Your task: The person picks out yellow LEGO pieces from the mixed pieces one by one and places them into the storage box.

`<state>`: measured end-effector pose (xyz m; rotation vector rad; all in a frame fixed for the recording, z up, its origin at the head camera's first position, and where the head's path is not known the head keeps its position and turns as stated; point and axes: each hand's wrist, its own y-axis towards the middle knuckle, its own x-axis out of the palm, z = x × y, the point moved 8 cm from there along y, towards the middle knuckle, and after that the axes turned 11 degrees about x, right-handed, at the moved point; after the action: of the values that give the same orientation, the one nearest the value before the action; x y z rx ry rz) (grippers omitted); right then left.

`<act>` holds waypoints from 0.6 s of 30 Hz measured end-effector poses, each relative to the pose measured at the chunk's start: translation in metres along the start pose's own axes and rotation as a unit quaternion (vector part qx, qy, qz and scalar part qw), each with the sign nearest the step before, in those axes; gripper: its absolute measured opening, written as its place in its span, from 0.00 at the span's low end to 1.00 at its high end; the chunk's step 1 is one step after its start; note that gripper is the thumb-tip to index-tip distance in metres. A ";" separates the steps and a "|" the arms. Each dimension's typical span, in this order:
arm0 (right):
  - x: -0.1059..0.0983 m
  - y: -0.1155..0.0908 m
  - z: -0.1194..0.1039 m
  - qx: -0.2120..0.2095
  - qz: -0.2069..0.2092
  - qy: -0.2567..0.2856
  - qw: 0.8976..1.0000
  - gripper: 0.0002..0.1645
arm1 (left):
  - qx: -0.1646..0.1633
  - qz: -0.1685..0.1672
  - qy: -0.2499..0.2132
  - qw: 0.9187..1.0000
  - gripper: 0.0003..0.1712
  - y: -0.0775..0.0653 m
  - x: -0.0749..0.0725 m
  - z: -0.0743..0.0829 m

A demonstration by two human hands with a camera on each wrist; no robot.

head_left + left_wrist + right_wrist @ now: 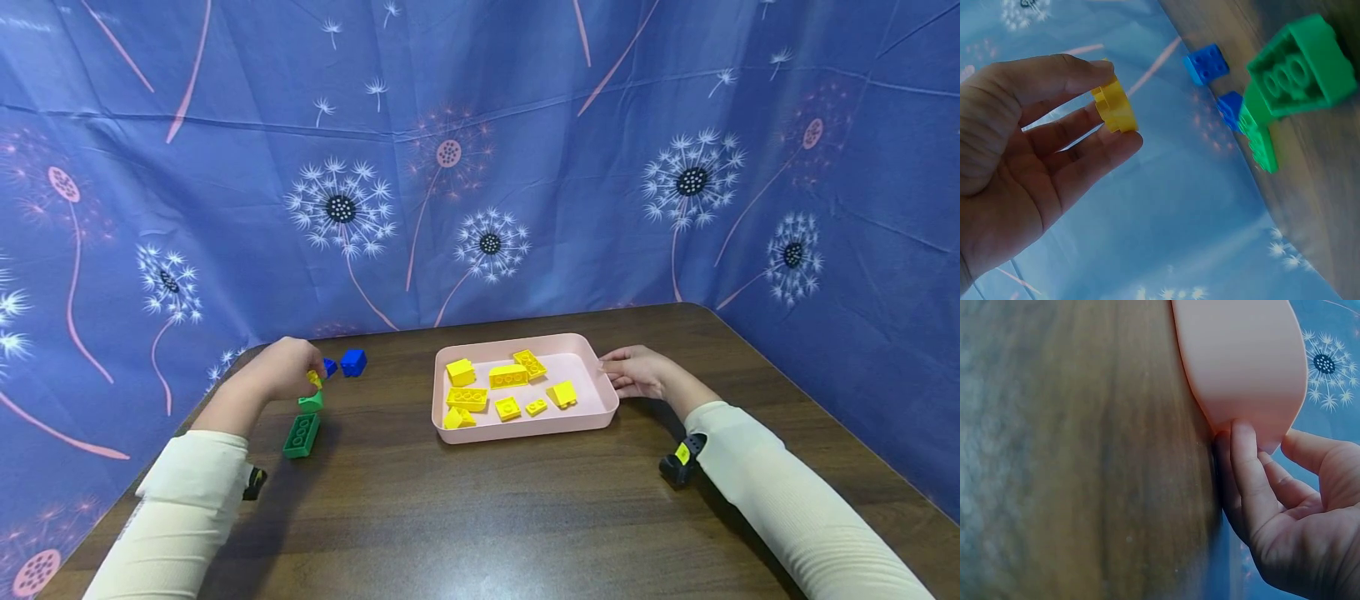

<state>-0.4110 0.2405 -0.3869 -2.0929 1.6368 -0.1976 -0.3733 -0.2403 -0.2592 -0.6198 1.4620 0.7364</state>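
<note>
In the head view my left hand point(281, 369) is over the table's left side, pinching a small yellow brick point(1116, 107) between thumb and fingertips. Below that hand lie a light green brick point(311, 402) and a dark green brick point(302, 435). Two blue pieces, a small one point(330, 367) and a block point(353, 362), are just beyond it. My right hand point(637, 372) holds the right end of a pink tray point(517, 435), thumb at the rim and fingers against the outer wall. Several yellow bricks point(508, 377) lie scattered inside the tray.
The brown wooden table point(480, 508) carries everything. A blue cloth with dandelion prints point(525, 150) hangs behind the table and along both sides. A black wrist device point(681, 461) sits by the right sleeve.
</note>
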 end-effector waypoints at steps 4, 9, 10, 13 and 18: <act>0.001 0.000 0.000 -0.003 -0.007 0.001 1.000 0.31 | 0.014 0.005 -0.001 1.000 0.09 0.008 -0.001 0.013; 0.001 -0.001 0.000 0.000 -0.002 0.000 1.000 0.31 | 0.029 0.016 -0.003 0.999 0.08 0.016 -0.004 0.027; 0.001 -0.002 -0.001 0.000 -0.001 -0.001 1.000 0.32 | 0.033 0.018 -0.003 0.999 0.08 0.018 -0.004 0.030; 0.000 -0.002 -0.001 0.003 0.006 -0.004 1.000 0.32 | 0.045 0.025 -0.009 0.999 0.08 0.024 -0.004 0.037; 0.000 -0.001 0.000 0.005 0.004 -0.003 1.000 0.32 | 0.069 0.038 -0.009 0.997 0.07 0.032 -0.003 0.048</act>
<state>-0.4106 0.2406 -0.3866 -2.0774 1.6371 -0.1973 -0.3671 -0.1833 -0.2528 -0.4528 1.5114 0.6914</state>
